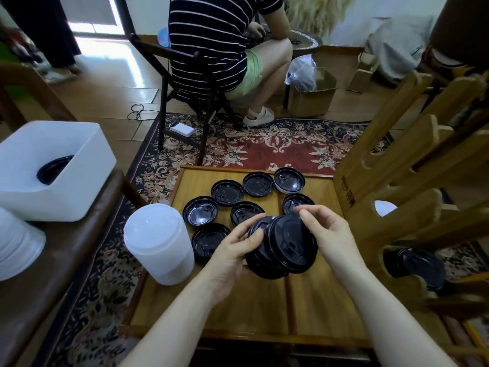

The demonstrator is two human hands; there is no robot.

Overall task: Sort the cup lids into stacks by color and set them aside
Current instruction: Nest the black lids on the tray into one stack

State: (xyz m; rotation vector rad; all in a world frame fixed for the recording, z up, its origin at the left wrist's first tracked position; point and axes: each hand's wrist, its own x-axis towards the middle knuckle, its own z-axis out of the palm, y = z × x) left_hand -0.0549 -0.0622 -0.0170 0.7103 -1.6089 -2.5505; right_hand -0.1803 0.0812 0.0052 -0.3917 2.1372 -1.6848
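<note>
My left hand [232, 250] grips a stack of black cup lids [280, 247] from the left, held tilted above the low wooden table [238, 308]. At the stack's top right edge, my right hand [325, 231] pinches the uppermost lid. Several single black lids [227, 192] lie upside down on the far half of the table. A tall stack of white lids [158, 242] stands at the table's left edge.
A white bin [79, 170] holding a black lid sits on a brown bench at the left, beside more white lids [16, 242]. A wooden rack [412, 186] with black lids [415, 266] stands at the right. A seated person [211, 49] is beyond the rug.
</note>
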